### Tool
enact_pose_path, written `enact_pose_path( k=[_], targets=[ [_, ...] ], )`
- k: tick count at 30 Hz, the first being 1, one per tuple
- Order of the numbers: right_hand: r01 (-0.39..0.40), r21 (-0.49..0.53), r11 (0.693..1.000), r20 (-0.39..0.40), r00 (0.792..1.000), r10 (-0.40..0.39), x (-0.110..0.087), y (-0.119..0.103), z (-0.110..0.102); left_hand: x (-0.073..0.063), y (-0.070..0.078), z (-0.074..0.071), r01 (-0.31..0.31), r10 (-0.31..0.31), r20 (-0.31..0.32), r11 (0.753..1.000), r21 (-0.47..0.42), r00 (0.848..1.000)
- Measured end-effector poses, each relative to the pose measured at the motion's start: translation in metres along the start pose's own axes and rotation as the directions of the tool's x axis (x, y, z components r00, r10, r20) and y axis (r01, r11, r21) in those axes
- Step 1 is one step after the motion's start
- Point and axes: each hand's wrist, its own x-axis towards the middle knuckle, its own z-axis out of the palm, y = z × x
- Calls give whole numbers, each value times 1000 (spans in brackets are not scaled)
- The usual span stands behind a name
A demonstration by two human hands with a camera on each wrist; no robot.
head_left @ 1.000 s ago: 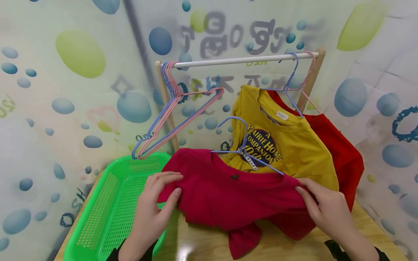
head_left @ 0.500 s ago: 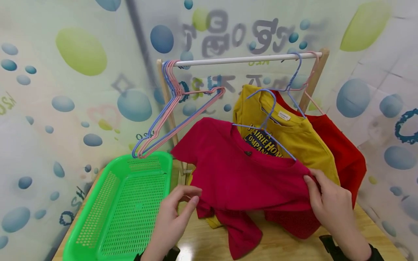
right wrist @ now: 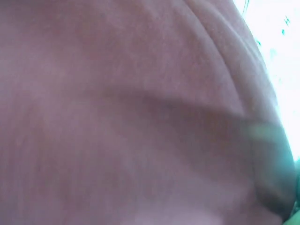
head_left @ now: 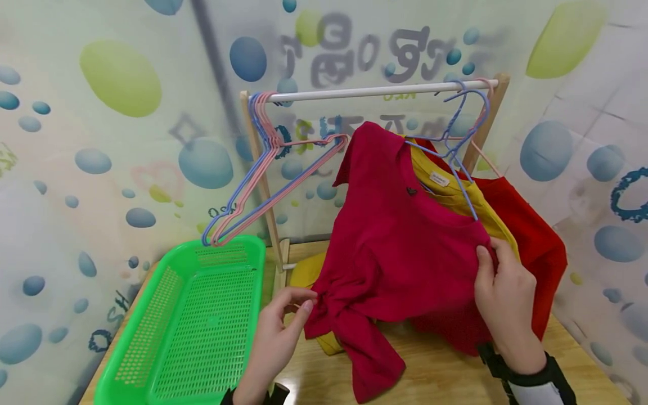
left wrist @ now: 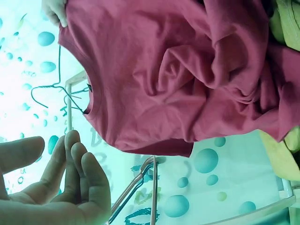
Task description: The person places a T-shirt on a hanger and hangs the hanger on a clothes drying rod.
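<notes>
A crimson T-shirt hangs on a blue hanger, tilted down to the right. My right hand pinches the shirt's right shoulder, where the hanger's arm end is hidden in the cloth. The hanger's hook appears just below the rail near its right end; contact cannot be told. My left hand is near the shirt's lower left side, its fingers loosely bent. In the left wrist view, the left hand has its thumb apart from the fingers and holds nothing. Blurred cloth fills most of the right wrist view.
A yellow shirt and a red shirt hang behind at the rack's right. Several pink and blue hangers hang at its left end. A green basket sits on the wooden table at left.
My right hand has raised the crimson shirt, bringing the hanger's hook up and right toward the rail. My left hand has let go of the shirt's left sleeve and moved right and down.
</notes>
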Motion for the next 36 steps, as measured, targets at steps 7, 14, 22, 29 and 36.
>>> enact_pose_path(
  k=[7,14,22,29,36],
  targets=[
    [-105,8,994,5,995,105,15,-12,19,0,-2,0,40,-40,-4,999,0,999],
    [-135,47,990,1,991,136,35,-23,38,0,-4,-1,23,-23,-8,1000,-7,1000],
    [-151,101,983,-6,988,152,59,-35,51,1,-6,0,53,-53,-7,999,-12,999],
    [-90,115,989,-20,995,93,68,-39,59,0,-8,1,58,-59,-6,998,-24,998],
    [-35,82,996,33,999,33,62,-35,63,0,-8,1,66,-66,-2,998,-24,998]
  ],
)
